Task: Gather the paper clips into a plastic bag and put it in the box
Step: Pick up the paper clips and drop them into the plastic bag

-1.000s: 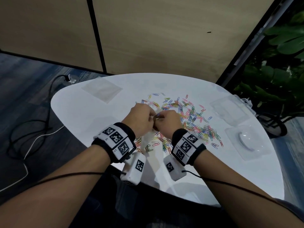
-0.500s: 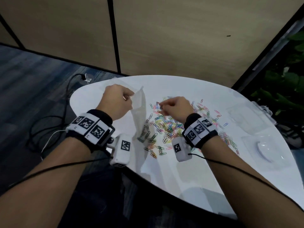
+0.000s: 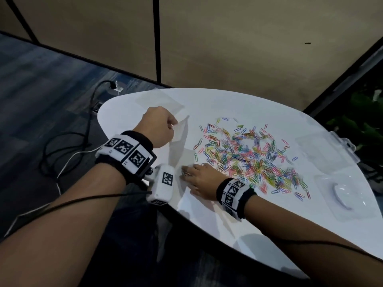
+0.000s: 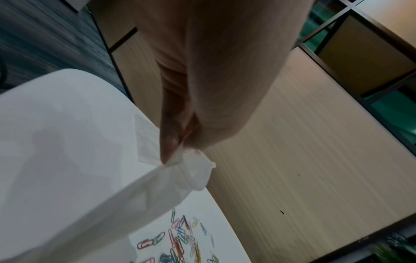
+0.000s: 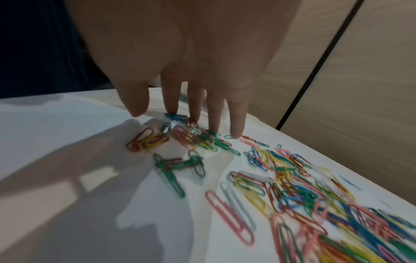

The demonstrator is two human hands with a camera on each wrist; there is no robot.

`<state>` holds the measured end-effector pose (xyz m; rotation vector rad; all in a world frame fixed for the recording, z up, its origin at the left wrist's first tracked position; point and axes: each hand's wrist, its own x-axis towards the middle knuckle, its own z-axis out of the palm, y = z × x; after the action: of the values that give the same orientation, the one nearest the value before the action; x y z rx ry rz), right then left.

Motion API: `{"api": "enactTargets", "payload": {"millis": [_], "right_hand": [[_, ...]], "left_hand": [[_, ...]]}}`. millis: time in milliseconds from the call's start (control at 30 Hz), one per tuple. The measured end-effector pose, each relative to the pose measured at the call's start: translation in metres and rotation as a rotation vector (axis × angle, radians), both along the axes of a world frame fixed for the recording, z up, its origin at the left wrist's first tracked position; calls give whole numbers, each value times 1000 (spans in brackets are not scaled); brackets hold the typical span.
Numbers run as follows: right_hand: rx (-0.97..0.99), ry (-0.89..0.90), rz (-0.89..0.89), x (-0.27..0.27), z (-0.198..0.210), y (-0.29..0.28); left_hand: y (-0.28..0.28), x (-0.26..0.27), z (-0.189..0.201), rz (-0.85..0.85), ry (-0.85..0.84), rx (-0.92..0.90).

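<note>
Head cam: L hand (image 3: 158,129) fingers pinch plastic bag (image 3: 179,139); R hand (image 3: 202,179) fingers flat on paper clips (image 3: 248,158).

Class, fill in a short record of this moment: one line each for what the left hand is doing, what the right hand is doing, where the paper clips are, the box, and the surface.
left hand: raised above the table, pinching the top edge of the clear plastic bag
right hand: fingers straight, flat on the table against a few clips at the pile's near-left edge
paper clips: coloured, scattered loose across the table
box: clear plastic, at the table's right edge
surface: white table
</note>
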<state>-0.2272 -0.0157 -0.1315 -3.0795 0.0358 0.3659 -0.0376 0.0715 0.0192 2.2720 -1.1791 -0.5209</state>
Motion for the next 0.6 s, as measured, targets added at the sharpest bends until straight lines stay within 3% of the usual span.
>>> {"api": "enactTargets", "payload": {"millis": [200, 333, 500, 600], "right_hand": [[10, 78, -133, -3, 10, 0], [64, 17, -349, -7, 21, -19], [535, -305, -1011, -27, 53, -51], [900, -539, -1212, -32, 78, -69]], "left_hand": [[-4, -12, -5, -62, 18, 35], [-5, -15, -4, -65, 16, 20], [-8, -15, 1, -47, -6, -57], [-11, -20, 2, -59, -6, -53]]}}
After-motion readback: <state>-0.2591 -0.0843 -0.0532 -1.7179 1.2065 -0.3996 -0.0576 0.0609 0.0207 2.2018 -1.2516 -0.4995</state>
